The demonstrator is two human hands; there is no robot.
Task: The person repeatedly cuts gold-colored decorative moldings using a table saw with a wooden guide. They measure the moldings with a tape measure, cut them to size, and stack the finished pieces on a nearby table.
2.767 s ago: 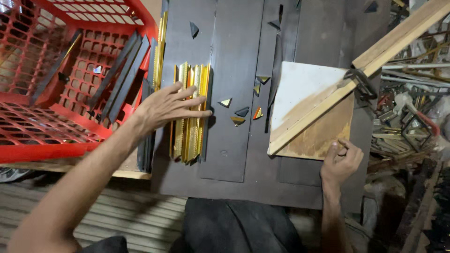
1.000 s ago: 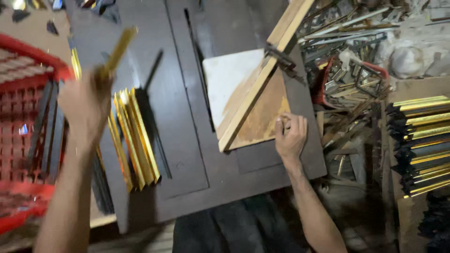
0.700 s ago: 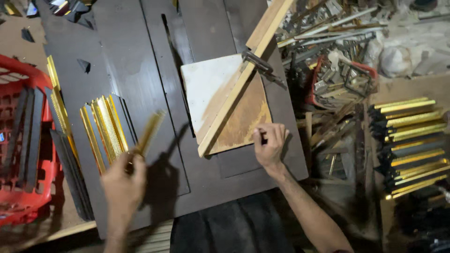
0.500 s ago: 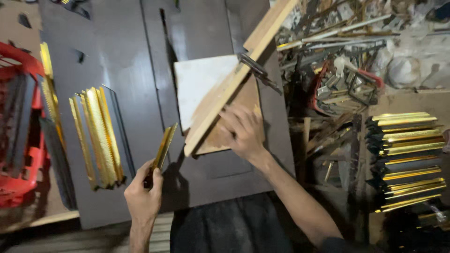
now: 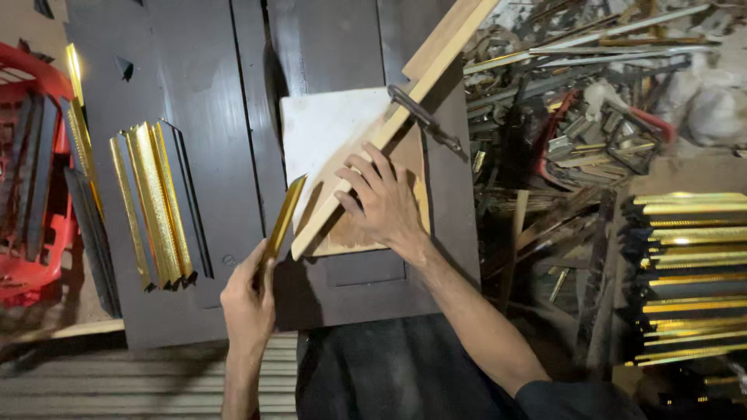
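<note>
Fingers of the left hand pinch the lower end of 1 gold strip, which rises tilted toward the near end of the wooden rail, its tip just beside the rail's lower corner. The right hand lies spread and flat, palm down, on the brown board just beside the rail, fingertips touching the rail's edge. A white slab lies under the rail on its far side, and a dark metal clamp crosses the rail higher up.

Held only at 1 end, the strip could wobble or slip sideways, and its tip could catch on the rail's corner instead of lying flush along it. The right fingers sit right at the rail's edge, so a strip pushed in fast could pinch against them.

Room is open on the dark table between the slab and the row of gold strips to the left. A red crate closes off the far left. To the right, the table edge comes just past the board, with a scrap heap and a stack of gold mouldings beyond it.
</note>
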